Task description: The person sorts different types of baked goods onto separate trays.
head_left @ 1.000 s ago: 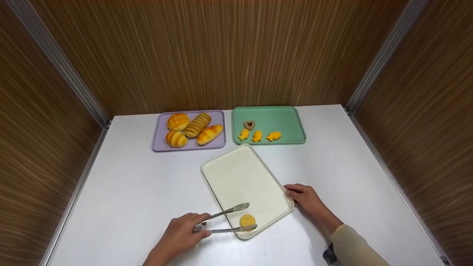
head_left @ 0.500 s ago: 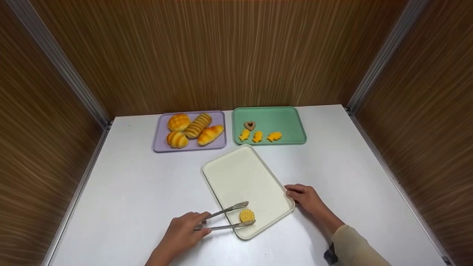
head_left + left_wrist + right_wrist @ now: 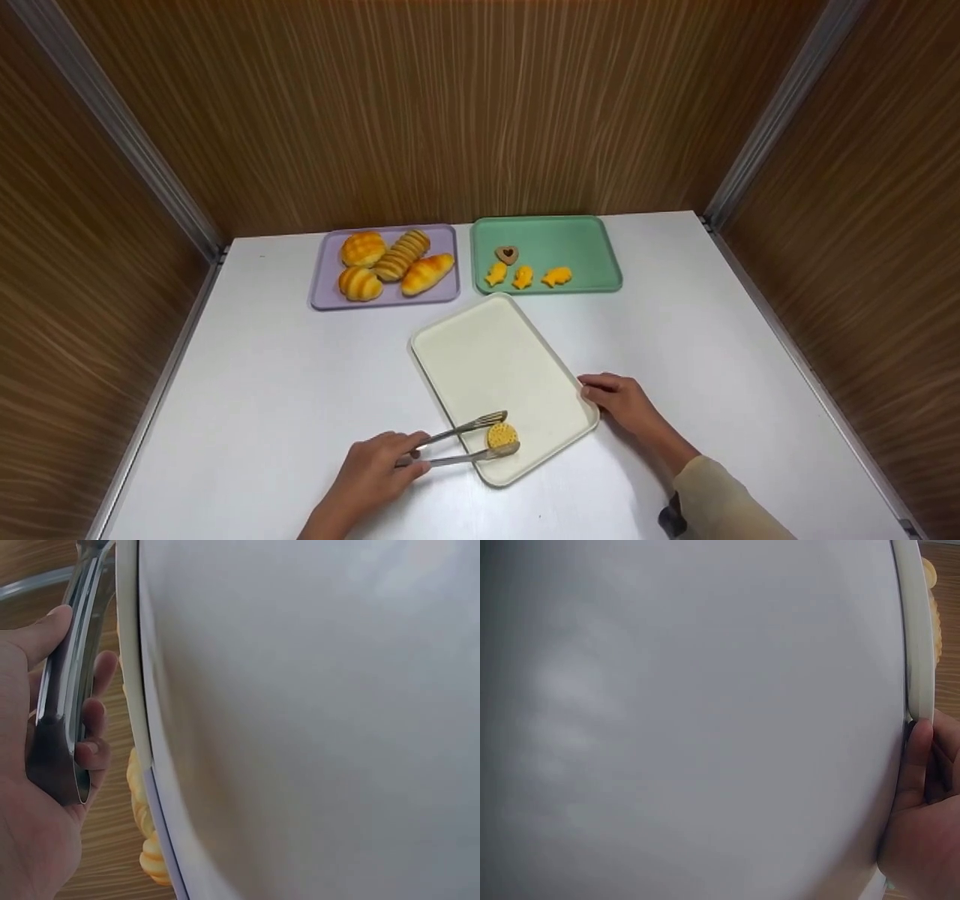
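My left hand point(image 3: 375, 469) grips a pair of metal tongs point(image 3: 487, 454), and the left wrist view shows its fingers wrapped around the handle. The two slotted tips lie on either side of a round yellow biscuit point(image 3: 502, 434); the nearer tip covers part of its lower edge. Whether both tips touch it I cannot tell. That biscuit rests at the near end of a cream rectangular tray point(image 3: 480, 356), set at an angle on the white table. On the tray's right rim, near its corner, my right hand point(image 3: 626, 405) pinches the edge point(image 3: 921, 652).
A purple tray point(image 3: 322, 289) at the back left bears several bread pieces point(image 3: 403, 255). Beside it a green tray point(image 3: 577, 240) carries a brown heart-shaped biscuit point(image 3: 507, 255) and three orange fish-shaped crackers point(image 3: 556, 277). Wood-grain walls point(image 3: 465, 112) enclose the table's back and sides.
The tongs' nearer tip has moved toward the farther one, narrowing the gap. The round biscuit has slid slightly away from me on the cream tray. My right hand stays at the rim.
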`<state>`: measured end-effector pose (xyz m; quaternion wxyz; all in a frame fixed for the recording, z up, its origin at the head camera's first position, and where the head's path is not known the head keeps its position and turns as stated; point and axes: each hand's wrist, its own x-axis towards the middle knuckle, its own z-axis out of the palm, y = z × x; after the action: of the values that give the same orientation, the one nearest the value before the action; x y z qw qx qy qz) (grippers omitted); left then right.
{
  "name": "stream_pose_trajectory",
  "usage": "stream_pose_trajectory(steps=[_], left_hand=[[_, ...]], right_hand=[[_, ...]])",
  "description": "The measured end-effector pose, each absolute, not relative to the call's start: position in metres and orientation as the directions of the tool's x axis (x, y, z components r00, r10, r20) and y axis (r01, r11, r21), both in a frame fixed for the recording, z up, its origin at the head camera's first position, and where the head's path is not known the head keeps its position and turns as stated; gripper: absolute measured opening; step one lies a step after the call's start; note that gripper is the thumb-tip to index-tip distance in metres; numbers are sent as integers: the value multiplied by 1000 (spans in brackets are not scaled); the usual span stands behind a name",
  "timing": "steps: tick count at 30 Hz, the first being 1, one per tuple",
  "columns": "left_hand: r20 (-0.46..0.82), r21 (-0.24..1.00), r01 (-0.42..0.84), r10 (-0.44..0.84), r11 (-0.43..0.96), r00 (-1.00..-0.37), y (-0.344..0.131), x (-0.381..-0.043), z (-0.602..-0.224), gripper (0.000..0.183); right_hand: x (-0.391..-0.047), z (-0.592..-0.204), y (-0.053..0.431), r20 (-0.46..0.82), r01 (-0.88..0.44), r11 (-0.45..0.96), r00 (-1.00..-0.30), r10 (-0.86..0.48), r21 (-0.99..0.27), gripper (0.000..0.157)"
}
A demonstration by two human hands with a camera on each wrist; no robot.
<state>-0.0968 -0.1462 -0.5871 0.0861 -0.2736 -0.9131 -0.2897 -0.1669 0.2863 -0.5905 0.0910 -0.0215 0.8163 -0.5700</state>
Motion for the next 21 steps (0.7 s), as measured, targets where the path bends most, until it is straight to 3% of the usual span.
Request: stream_pose_trajectory(steps=[7,14,21], left_hand=[[275,488,517,438,704,-856,-144,-99,-586,22],[291,468,499,406,729,-866,-142,-104,-585,23],[287,483,469,373,740,-883,-133,-111,-580,24]], right_hand=[[-160,-572,281,-146,85,359,-978,-149,-930,36],[-172,-604,291,-138,83,354,-981,-133,-932,37],[-173,-609,293,-117,64,357,-985,-129,-932,39]])
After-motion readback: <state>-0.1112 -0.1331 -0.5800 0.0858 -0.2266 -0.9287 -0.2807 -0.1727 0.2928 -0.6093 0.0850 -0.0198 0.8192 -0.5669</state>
